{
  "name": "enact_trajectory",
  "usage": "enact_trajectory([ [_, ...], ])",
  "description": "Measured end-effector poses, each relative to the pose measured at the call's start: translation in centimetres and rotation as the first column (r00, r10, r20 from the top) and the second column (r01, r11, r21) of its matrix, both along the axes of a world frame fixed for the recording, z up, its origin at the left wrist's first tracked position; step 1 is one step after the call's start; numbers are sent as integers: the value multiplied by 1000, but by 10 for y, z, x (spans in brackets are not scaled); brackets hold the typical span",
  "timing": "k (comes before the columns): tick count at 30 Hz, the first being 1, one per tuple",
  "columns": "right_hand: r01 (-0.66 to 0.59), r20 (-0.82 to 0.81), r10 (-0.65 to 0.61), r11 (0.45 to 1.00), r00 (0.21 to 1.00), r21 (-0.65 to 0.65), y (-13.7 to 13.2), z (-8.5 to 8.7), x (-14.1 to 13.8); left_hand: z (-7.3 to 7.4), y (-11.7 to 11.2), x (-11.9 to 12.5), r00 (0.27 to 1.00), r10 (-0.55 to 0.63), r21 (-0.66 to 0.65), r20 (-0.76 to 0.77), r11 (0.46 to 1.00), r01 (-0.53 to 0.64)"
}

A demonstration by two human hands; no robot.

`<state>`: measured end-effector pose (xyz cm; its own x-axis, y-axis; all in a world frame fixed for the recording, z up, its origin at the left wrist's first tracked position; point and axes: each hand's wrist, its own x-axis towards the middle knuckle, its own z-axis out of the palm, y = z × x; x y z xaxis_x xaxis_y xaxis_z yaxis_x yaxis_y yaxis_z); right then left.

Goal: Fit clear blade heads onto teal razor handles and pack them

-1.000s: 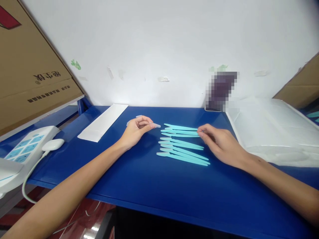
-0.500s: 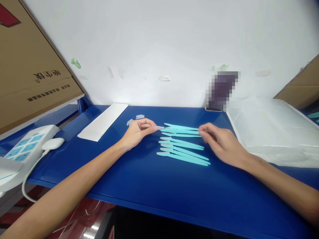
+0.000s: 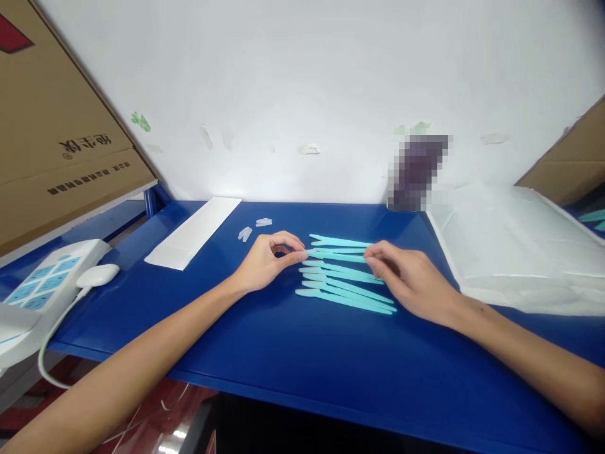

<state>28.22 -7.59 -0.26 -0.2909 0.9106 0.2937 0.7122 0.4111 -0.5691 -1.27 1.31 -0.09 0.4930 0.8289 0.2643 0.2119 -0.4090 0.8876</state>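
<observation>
Several turquoise eyebrow razors (image 3: 347, 287) lie side by side on the blue table, blade ends to the left. My right hand (image 3: 409, 274) pinches the handle of one eyebrow razor (image 3: 339, 255) near the top of the row. At that razor's blade end, the thumb and forefinger of my left hand (image 3: 271, 260) are closed on the tip. Whether a clear cap sits under those fingertips is hidden. Beyond my left hand lie a few small clear caps (image 3: 244, 234), with more clear caps (image 3: 263, 222) nearer the wall.
A white paper strip (image 3: 193, 233) lies at the back left of the blue table (image 3: 283, 353). Left of it are a power strip (image 3: 51, 284) with a white plug and cable, and a cardboard box (image 3: 61, 113). Clear plastic packaging (image 3: 520, 252) covers the right side; a pixelated object (image 3: 418, 173) leans on the wall.
My left hand has come slightly nearer, and the clear cap seen in its fingers is no longer visible there. My right hand has shifted left along with the razor.
</observation>
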Motion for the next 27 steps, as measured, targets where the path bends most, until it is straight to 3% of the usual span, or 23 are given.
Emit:
enact_trajectory([
  [2, -38, 49, 38, 999, 998, -4, 0, 1, -1, 1, -2, 0, 998, -27, 79, -64, 996, 32],
  [6, -14, 169, -7, 992, 986, 124, 6, 7, 9, 5, -8, -2, 960, -99, 234, -263, 958, 163],
  [9, 61, 96, -79, 982, 992, 178, 12, 9, 21, 6, -6, -5, 932, -80, 311, -354, 929, 198],
  [12, 160, 8, -164, 970, 986, 185, 16, 8, 29, 12, 9, -22, 881, 144, 493, -451, 863, 111],
  [15, 130, 132, -152, 978, 979, 163, 18, 3, 31, 23, 30, -57, 701, 416, 648, -579, 757, 85],
  [18, 47, 259, -70, 995, 963, 93, 19, -3, 30, 33, 47, -95, 512, 561, 647, -650, 763, -15],
  [20, 35, 287, -51, 998, 957, 61, 19, -7, 28, 34, 53, -112, 451, 582, 622, -676, 779, -73],
  [23, 65, 251, -75, 997, 965, 47, 21, -11, 25, 28, 57, -117, 476, 532, 574, -700, 816, -67],
  [27, 89, 212, -79, 995, 974, -38, 22, -9, 24, 14, 58, -106, 524, 464, 528, -714, 848, -32],
])
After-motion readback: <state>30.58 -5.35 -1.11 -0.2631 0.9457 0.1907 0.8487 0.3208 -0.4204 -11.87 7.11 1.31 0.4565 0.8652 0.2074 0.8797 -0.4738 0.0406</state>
